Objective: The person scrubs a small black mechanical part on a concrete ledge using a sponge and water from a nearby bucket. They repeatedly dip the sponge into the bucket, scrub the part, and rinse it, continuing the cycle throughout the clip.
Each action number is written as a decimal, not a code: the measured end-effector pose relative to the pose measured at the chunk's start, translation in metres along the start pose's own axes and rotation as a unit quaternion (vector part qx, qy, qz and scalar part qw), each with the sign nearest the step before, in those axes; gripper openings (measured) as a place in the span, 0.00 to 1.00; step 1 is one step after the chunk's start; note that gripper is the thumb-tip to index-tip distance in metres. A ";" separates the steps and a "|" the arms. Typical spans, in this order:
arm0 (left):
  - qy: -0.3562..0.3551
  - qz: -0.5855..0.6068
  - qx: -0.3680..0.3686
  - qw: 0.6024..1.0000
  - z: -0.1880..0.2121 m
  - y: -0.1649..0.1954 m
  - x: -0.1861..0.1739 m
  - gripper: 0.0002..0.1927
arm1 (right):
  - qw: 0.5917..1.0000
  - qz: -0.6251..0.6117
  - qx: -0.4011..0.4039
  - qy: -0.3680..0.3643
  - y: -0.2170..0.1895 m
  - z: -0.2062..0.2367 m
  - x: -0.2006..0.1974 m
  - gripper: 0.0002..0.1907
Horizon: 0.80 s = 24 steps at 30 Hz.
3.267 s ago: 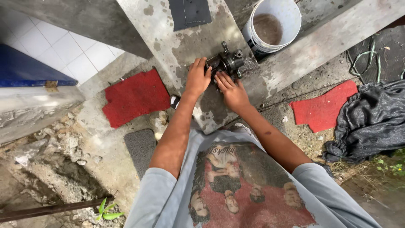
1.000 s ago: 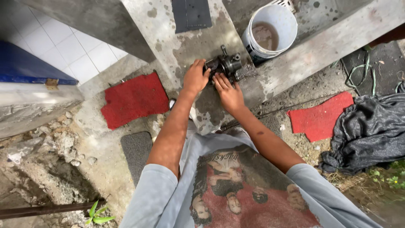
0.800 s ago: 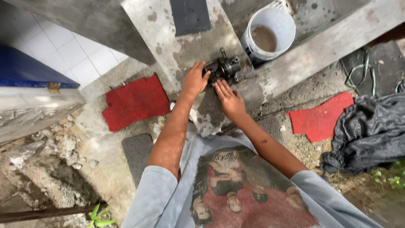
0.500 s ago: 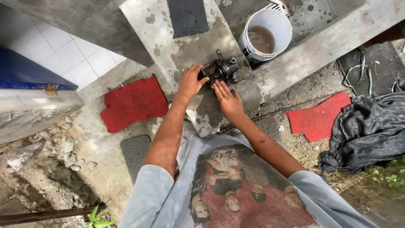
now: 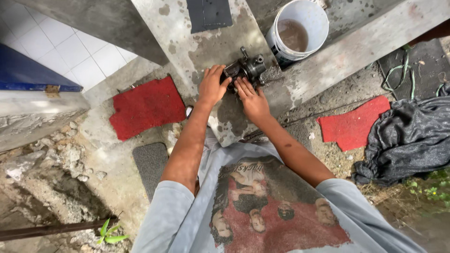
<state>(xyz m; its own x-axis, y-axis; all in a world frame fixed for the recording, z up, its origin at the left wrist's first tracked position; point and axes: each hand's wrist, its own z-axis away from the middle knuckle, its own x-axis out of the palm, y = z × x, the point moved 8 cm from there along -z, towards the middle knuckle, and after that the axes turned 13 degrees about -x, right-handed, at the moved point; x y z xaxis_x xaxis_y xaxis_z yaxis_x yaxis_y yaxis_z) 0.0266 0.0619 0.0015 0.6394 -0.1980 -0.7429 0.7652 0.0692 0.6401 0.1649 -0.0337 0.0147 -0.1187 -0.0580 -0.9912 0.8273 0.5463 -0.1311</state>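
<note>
A dark, greasy metal machine part (image 5: 247, 69) with round ports sits on a stained concrete slab (image 5: 187, 42). My left hand (image 5: 213, 85) grips its left end with the fingers curled round it. My right hand (image 5: 251, 97) rests against its near side, fingertips on the metal. Both forearms reach out from my grey printed shirt at the bottom of the view.
A white bucket (image 5: 300, 29) with murky liquid stands just right of the part. Red mat pieces lie at left (image 5: 147, 107) and right (image 5: 354, 124). A grey mat piece (image 5: 151, 164), a dark sheet (image 5: 208, 13), black cloth (image 5: 410, 138), rubble (image 5: 56, 159) and a tiled wall (image 5: 65, 47) surround the slab.
The view has shifted slightly. My left hand has closed more tightly round the part's left end; my right hand stays against its near side.
</note>
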 end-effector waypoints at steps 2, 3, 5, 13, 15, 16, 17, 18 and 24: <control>-0.009 -0.014 -0.007 1.000 0.001 0.001 0.001 0.26 | 1.000 -0.021 -0.002 -0.004 0.000 -0.001 0.001 0.39; -0.005 -0.018 -0.004 1.000 -0.001 0.004 0.000 0.25 | 0.999 -0.034 -0.005 -0.008 0.000 0.000 0.001 0.39; -0.016 -0.048 -0.034 0.998 -0.007 0.003 0.003 0.25 | 0.999 -0.036 -0.006 -0.006 0.001 -0.001 0.001 0.37; -0.015 -0.103 -0.030 0.994 -0.017 0.008 0.004 0.24 | 0.998 -0.035 0.003 -0.061 0.005 0.001 0.015 0.37; -0.041 -0.114 -0.035 0.992 -0.019 0.008 0.008 0.23 | 0.999 -0.023 0.001 -0.042 0.005 0.001 0.012 0.37; -0.047 -0.121 -0.036 0.991 -0.019 0.009 0.008 0.23 | 0.999 -0.019 0.008 -0.035 0.005 0.001 0.011 0.37; -0.050 -0.128 -0.036 0.990 -0.021 0.010 0.008 0.23 | 0.999 -0.026 0.011 -0.034 0.005 0.002 0.011 0.38; -0.050 -0.133 -0.037 0.989 -0.022 0.011 0.007 0.23 | 0.999 -0.032 0.010 -0.032 0.005 0.002 0.010 0.38; -0.069 -0.121 -0.037 0.990 -0.021 0.013 0.005 0.22 | 0.999 -0.030 0.009 -0.044 0.003 0.004 0.012 0.38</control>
<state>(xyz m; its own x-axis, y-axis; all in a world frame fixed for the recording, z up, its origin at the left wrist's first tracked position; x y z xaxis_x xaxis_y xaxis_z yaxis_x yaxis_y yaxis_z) 0.0416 0.0822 0.0019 0.4241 -0.3484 -0.8359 0.9015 0.0744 0.4264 0.1685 -0.0362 0.0023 -0.1202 -0.1634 -0.9792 0.8301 0.5245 -0.1894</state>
